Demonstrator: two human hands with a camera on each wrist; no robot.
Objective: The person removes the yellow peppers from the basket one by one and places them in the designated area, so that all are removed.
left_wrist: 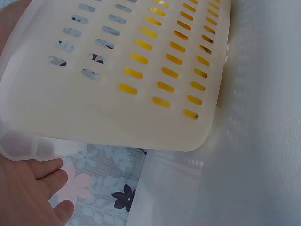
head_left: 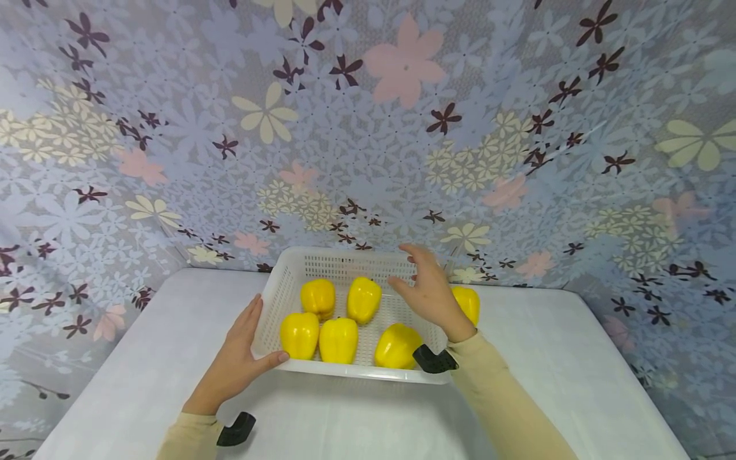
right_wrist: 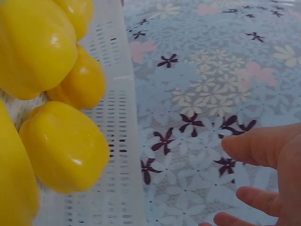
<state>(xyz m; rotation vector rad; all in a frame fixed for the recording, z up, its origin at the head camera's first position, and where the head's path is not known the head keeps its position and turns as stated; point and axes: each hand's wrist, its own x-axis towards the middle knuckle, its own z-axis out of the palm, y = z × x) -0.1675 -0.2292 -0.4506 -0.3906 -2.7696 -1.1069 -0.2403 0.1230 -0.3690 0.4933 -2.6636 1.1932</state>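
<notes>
A white perforated plastic basket (head_left: 379, 372) stands on the table with several yellow bell peppers (head_left: 338, 340) in it. My left hand (head_left: 236, 361) lies at the basket's near left corner, thumb on the front rim and fingers extended along the left side. In the left wrist view those fingers (left_wrist: 60, 181) show beyond the rim. Above the basket's right part hovers my right hand (head_left: 428, 287), thumb and fingers spread, holding nothing. Another yellow bell pepper (head_left: 467, 303) is to the right of the basket, partly hidden behind the right hand and wrist.
The table (head_left: 552, 358) has a white cover. Flower-patterned cloth (head_left: 368, 160) rises behind the basket and along both sides. A black device (head_left: 435, 359) sits at the right wrist, another (head_left: 236, 429) at the left.
</notes>
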